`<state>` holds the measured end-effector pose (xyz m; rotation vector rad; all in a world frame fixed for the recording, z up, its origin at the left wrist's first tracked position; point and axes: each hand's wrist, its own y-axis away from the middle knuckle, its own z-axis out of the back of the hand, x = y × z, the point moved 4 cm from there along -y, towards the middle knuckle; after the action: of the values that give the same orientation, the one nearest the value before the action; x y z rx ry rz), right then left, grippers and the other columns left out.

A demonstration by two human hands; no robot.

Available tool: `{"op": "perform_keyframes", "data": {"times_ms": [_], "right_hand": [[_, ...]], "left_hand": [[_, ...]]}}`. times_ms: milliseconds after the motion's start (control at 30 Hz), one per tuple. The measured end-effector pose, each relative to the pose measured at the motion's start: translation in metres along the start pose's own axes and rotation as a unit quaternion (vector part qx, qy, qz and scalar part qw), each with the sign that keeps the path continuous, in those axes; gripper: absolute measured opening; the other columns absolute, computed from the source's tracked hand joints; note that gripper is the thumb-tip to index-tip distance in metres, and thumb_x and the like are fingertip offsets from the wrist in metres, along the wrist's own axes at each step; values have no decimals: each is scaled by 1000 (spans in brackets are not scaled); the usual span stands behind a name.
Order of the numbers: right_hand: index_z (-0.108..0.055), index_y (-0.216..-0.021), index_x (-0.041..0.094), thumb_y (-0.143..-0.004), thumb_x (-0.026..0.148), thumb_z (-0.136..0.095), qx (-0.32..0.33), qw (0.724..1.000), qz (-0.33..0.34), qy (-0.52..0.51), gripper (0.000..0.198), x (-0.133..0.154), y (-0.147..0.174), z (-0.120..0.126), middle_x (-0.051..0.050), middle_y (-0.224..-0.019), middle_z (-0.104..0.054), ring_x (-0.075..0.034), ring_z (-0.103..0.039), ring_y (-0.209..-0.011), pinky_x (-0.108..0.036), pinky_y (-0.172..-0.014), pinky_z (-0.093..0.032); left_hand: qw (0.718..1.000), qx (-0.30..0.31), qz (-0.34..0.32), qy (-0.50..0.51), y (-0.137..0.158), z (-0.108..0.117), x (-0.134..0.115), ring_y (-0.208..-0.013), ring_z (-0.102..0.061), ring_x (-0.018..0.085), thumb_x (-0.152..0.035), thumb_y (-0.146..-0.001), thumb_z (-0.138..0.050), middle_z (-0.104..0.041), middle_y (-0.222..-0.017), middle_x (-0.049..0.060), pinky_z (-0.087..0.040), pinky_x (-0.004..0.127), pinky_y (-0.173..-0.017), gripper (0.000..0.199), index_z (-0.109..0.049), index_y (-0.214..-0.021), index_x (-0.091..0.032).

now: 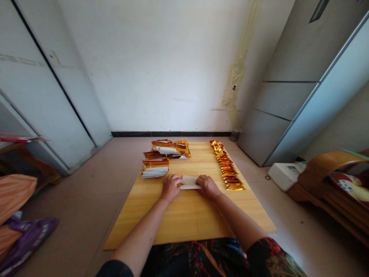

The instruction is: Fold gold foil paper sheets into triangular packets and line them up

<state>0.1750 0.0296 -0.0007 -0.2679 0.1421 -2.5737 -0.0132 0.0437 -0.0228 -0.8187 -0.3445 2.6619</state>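
Observation:
A small pale sheet of paper (190,182) lies low over the middle of the wooden table, stretched between my hands. My left hand (172,186) is closed on its left end, fingers curled, with thumb and fingertips at the edge. At the right end my right hand (208,186) grips it too, its fingers bent over the paper. Beyond my left hand are stacks of gold foil sheets (156,164) with white-backed sheets (155,172) among them. To the right runs a row of folded shiny gold foil pieces (228,169), overlapping each other.
The wooden table (190,219) stands before my lap. Beyond it is a white wall (161,69). A grey refrigerator (284,88) is at the right, near a white box (284,175) and a wooden seat (323,181). A purple bag (37,234) lies at the left.

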Motion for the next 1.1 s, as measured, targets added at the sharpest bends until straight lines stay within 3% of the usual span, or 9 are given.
{"op": "perform_keyframes", "data": {"times_ms": [233,600,833,967,1100], "right_hand": [[-63,-87,18,-80,12,-49,-16,998,56,35,17,5,13,0,-7,-90,-61,-18,-50,-87,-28,-75,-33],[-61,-89,18,-78,24,-52,-8,995,92,25,15,15,34,11,-7,-91,-59,-20,-48,-86,-30,-80,-35],[-61,-95,19,-78,23,-52,4,994,107,23,20,13,36,13,-7,-95,-59,-20,-49,-91,-31,-86,-36],[-60,-109,19,-83,22,-48,0,993,118,21,29,7,39,10,-9,-110,-59,-20,-49,-100,-33,-91,-37],[-55,-122,23,-90,20,-42,14,995,89,46,35,0,40,3,-10,-124,-55,-21,-49,-106,-35,-91,-38]], "left_hand": [[999,26,-46,-3,1,3,3,-102,-55,19,-3,-70,-54,-67,-101,1,-42,35,-89,34,-74,-79,-29],[996,55,-64,3,-1,1,12,-105,-58,18,0,-73,-48,-67,-111,0,-43,34,-94,40,-75,-82,-28],[997,58,-44,-37,2,12,-13,-102,-56,20,-27,-76,-62,-66,-107,3,-42,34,-91,11,-72,-79,-24],[995,37,-43,-83,8,11,-27,-99,-53,23,-28,-73,-68,-65,-100,5,-38,37,-87,7,-67,-76,-22],[993,31,-56,-102,10,7,-37,-96,-51,22,-22,-78,-62,-63,-93,6,-36,38,-84,5,-67,-77,-22]]}}
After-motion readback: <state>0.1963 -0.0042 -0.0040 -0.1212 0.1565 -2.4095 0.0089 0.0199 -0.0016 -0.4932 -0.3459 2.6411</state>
